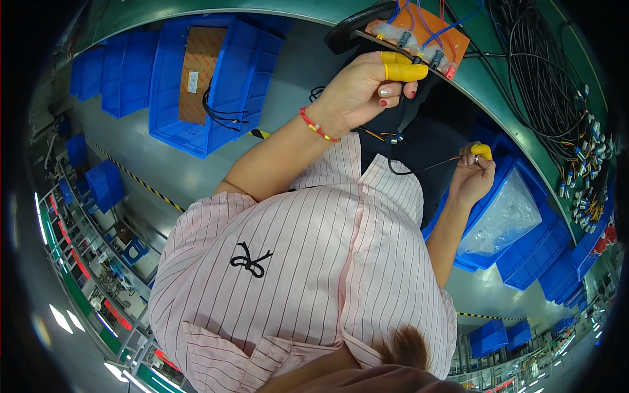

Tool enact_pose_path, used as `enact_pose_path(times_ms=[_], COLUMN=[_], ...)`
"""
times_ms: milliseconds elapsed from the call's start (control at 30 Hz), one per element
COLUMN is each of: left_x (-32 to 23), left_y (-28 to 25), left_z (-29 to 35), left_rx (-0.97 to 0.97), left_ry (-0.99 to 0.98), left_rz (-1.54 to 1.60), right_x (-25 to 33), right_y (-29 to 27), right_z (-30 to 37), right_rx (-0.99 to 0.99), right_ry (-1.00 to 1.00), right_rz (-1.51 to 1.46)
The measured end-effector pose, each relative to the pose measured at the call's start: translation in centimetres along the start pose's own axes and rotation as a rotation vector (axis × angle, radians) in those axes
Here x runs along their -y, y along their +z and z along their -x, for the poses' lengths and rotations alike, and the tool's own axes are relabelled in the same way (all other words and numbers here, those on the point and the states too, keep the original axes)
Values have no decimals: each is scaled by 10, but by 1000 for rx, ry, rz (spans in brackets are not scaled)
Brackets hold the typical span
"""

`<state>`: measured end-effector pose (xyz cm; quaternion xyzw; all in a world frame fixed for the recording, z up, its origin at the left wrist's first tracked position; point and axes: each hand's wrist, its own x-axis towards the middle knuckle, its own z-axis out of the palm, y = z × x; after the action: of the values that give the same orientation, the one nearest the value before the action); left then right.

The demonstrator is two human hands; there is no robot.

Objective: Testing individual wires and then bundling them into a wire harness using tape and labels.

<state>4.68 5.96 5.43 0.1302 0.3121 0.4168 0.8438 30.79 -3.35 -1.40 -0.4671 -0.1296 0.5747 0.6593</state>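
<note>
As fingers (407,71) pinch, black cable (414,172) curving rightward

Orange board (456,47), black cables (534,85) on green bench (295,8)

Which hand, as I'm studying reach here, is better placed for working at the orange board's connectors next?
Probably the left hand: its yellow finger cots are by the orange board and its connectors. The right hand is farther off, holding the thin black cable.
</note>
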Motion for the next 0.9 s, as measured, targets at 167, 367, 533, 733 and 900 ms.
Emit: enact_pose_path(times_ms=[167, 367, 533, 733, 900], left_x=[-16, -1, 14, 17, -19], left_y=[3, 3, 5, 21, 84], left_z=[3, 0, 9, 40, -2], left_rx=[66, 4, 55, 212, 336], left_ry=[-45, 82, 150, 57, 377], left_rz=[-187, -315, -422, -528, -606], right_x=[9, 22, 43, 113, 176], right_y=[-5, -6, -19, -51, -50], right_z=[1, 1, 2, 5, -4], right_rx=[24, 4, 45, 76, 97], right_ry=[-16, -75, -161, -321, -501], right_rz=[-54, -51, -62, -46, -132])
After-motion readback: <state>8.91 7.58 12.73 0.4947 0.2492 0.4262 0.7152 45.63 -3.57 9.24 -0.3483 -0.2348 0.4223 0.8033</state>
